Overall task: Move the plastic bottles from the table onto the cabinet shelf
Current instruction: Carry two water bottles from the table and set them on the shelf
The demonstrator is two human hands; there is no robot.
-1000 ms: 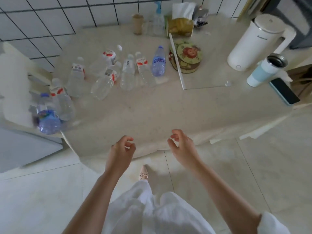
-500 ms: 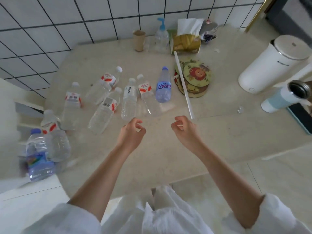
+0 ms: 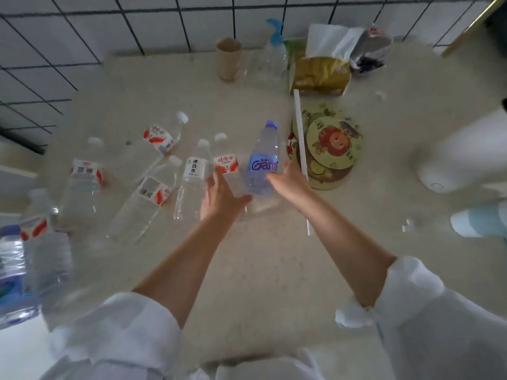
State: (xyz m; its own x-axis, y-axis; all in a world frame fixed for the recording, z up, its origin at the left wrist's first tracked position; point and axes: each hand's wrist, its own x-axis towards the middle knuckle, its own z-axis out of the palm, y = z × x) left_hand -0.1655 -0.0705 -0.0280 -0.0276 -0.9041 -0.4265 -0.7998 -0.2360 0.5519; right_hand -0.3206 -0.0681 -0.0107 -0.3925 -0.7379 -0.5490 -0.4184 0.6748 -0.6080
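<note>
Several clear plastic bottles lie on the beige table [image 3: 260,270]. My right hand [image 3: 289,182] wraps around the lower part of a blue-labelled bottle [image 3: 263,157] with a blue cap. My left hand [image 3: 219,200] curls over the body of a red-labelled bottle [image 3: 226,161] beside it. Just left lies a white-labelled bottle [image 3: 194,171]. More red-labelled bottles [image 3: 153,192] [image 3: 159,138] [image 3: 85,176] lie further left. Another blue-labelled bottle [image 3: 11,270] sits at the table's left edge. No cabinet shelf shows in the head view.
Round picture coasters [image 3: 333,144] and a white strip [image 3: 301,154] lie right of my right hand. A paper cup [image 3: 227,60], pump bottle [image 3: 274,56] and tissue box [image 3: 321,75] stand by the tiled wall. A white kettle [image 3: 461,154] and pale blue tumbler [image 3: 480,223] are at the right.
Both hands have reached forward across the table from its near edge. They were empty and now close on the blue-labelled and red-labelled bottles. The view has moved closer to the table.
</note>
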